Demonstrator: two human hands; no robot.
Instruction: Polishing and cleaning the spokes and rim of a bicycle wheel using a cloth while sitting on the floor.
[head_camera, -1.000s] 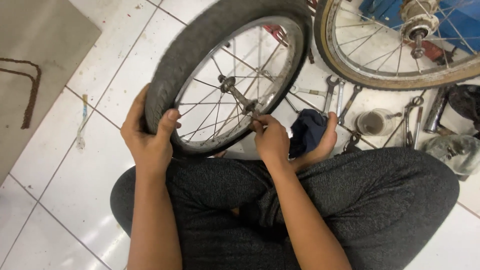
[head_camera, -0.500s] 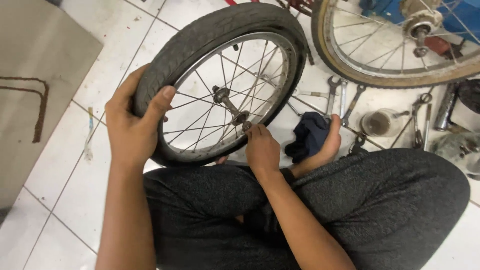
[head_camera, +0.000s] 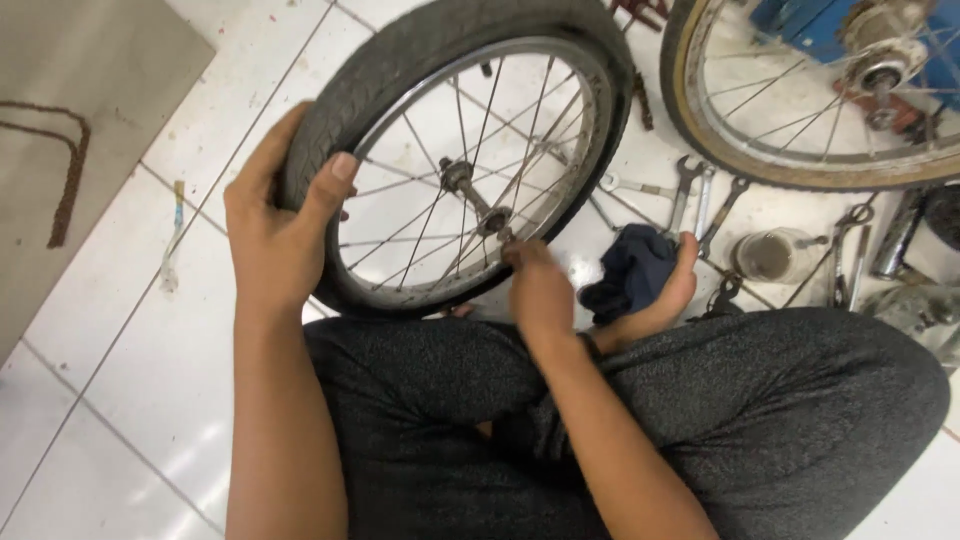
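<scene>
A small spoked bicycle wheel (head_camera: 455, 60) with a grey tyre stands tilted on the white tiled floor in front of my crossed legs. My left hand (head_camera: 275, 235) grips the tyre on its left side, thumb over the tread. My right hand (head_camera: 535, 290) is at the near end of the axle (head_camera: 470, 195), fingers pinched on a small part by the hub; what it pinches is too blurred to tell.
A second, larger wheel (head_camera: 740, 150) lies at the top right. Several wrenches (head_camera: 690, 190), a small jar (head_camera: 765, 255), a dark blue rag (head_camera: 635, 270) and my bare foot (head_camera: 670, 295) lie right of the wheel. A grey mat (head_camera: 70, 120) covers the far left floor.
The view has shifted and the wheel has turned a little. My left hand slid up the tyre's side. My right hand stays at the hub.
</scene>
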